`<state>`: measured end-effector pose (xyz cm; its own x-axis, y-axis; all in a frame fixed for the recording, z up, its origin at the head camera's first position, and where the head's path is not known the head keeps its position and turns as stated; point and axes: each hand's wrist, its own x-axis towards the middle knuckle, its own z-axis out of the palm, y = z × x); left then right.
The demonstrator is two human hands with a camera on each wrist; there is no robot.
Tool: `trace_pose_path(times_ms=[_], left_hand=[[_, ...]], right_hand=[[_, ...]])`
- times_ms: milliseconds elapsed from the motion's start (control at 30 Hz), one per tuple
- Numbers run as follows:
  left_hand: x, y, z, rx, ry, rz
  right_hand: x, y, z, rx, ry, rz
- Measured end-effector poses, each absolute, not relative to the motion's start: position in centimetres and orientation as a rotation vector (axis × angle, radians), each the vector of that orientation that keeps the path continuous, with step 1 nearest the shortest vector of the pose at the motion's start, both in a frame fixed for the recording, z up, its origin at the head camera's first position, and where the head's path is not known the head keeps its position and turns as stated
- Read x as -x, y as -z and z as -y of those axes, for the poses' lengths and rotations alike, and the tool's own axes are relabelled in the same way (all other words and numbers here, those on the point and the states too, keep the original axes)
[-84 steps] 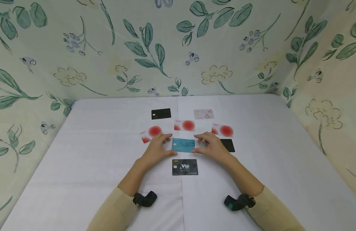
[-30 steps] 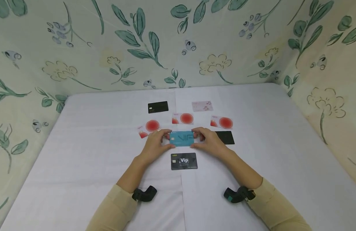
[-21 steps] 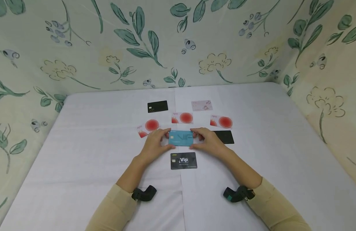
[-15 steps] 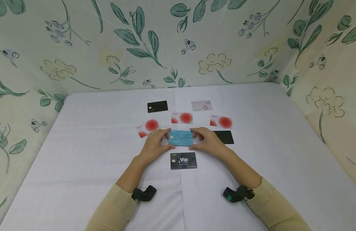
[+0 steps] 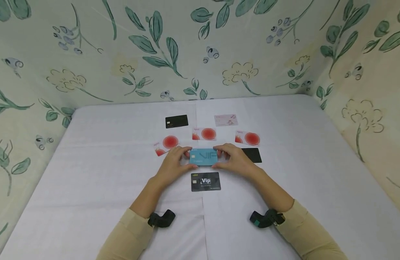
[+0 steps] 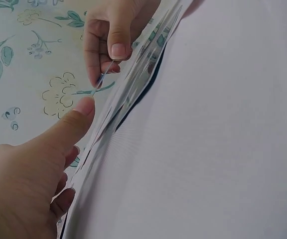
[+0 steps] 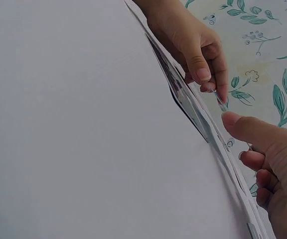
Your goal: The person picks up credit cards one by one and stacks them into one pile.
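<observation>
A blue plastic card with a chip and large letters (image 5: 203, 157) is held between both hands, face up. My left hand (image 5: 175, 161) pinches its left end between thumb and fingers. At the opposite end my right hand (image 5: 236, 161) pinches it the same way. In the left wrist view the card's thin edge (image 6: 103, 74) shows above the tabletop, near the left thumb (image 6: 73, 124). The right wrist view likewise shows the right thumb (image 7: 248, 128) at the card's end. A dark grey "Vip" card (image 5: 206, 181) lies just in front of the hands.
Behind the hands lie a black card (image 5: 176, 121), a pale pink card (image 5: 226, 120) and red-circle cards at the left (image 5: 170, 142), middle (image 5: 204, 134) and right (image 5: 247, 138). Another black card (image 5: 253, 155) is partly behind the right hand. White cloth (image 5: 89, 162) covers the table.
Both hands have closed in on the blue card's ends from beside it and taken hold of it. It looks slightly raised. The view has tilted a little; the other cards keep their arrangement.
</observation>
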<state>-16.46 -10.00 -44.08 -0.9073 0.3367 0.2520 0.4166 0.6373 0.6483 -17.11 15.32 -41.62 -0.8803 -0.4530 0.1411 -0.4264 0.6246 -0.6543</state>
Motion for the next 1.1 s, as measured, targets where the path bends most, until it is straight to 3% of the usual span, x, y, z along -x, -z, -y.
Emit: trace_pose_path(times_ms=[500, 1100], left_hand=[[15.3, 43.0, 10.0, 0.635, 1.153, 2.805], [13.4, 41.5, 10.7, 0.834, 0.988, 2.640]], right_hand=[[16.6, 41.1, -16.2, 0.893, 1.113, -2.772], [14.8, 39.3, -16.2, 1.012, 1.118, -2.781]])
